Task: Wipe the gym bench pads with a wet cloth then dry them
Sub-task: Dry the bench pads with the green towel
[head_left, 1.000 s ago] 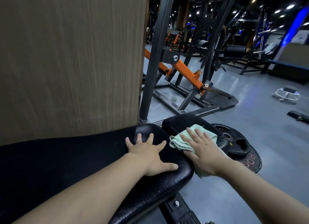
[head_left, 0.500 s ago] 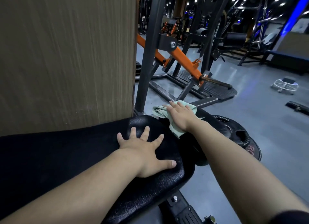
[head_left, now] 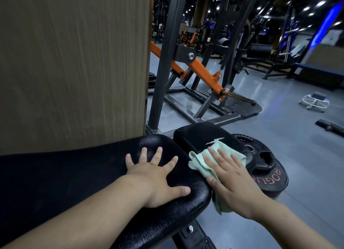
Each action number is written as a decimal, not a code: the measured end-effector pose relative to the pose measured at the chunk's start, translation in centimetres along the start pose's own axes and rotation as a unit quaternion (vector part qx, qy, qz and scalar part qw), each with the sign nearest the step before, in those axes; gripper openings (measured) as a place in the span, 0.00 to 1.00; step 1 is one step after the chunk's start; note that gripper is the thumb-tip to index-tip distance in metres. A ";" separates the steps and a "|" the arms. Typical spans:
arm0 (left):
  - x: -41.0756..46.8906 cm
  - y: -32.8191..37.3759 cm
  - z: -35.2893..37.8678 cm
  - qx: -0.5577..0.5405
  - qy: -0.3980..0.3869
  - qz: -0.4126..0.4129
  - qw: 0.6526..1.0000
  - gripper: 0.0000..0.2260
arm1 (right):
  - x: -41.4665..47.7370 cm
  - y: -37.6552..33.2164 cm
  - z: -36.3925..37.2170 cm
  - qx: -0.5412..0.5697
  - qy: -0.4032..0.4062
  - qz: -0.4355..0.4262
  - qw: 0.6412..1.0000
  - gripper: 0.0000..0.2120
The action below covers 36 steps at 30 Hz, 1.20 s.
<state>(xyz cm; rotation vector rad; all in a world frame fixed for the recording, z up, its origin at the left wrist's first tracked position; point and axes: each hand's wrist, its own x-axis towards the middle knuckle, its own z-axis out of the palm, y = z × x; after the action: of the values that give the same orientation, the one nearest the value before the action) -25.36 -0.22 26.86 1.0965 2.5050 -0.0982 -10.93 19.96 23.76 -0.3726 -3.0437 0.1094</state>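
Observation:
The long black bench pad [head_left: 74, 174] runs from the lower left to the middle. My left hand [head_left: 156, 176] lies flat on its end with the fingers spread. Beyond it sits the smaller black seat pad [head_left: 201, 135], which has a white tear in its cover. My right hand [head_left: 230, 181] presses a pale green cloth [head_left: 199, 163] flat against the near end of the seat pad, fingers straight. Part of the cloth hangs below my palm.
A wood-grain panel [head_left: 74, 62] stands close behind the bench on the left. A grey and orange machine frame [head_left: 186, 62] stands just behind the seat pad. Black weight plates [head_left: 266, 165] lie on the floor to the right. A small white stool [head_left: 314, 101] stands farther off.
My right hand drew the cloth back from the far end of the seat pad to its near end. My left hand stayed flat on the long pad.

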 end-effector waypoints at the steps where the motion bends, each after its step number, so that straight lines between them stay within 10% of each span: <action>1: 0.0 0.0 0.0 0.001 0.001 0.000 1.000 0.41 | 0.1 0.0 -0.1 0.003 -0.002 0.001 1.000 0.31; 24: 0.2 0.0 0.9 0.019 0.014 -0.003 1.000 0.39 | 19.2 0.4 -0.9 0.033 -0.048 -0.019 0.998 0.19; 36: 0.1 -0.1 1.0 0.019 0.019 0.003 1.000 0.38 | 20.4 5.5 -2.3 0.078 -0.075 0.119 0.987 0.23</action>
<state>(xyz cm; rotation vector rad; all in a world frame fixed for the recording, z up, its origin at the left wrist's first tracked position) -25.20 -0.42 25.89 1.1312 2.5430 -0.1259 -29.21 30.36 26.95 -0.7467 -3.0925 0.4028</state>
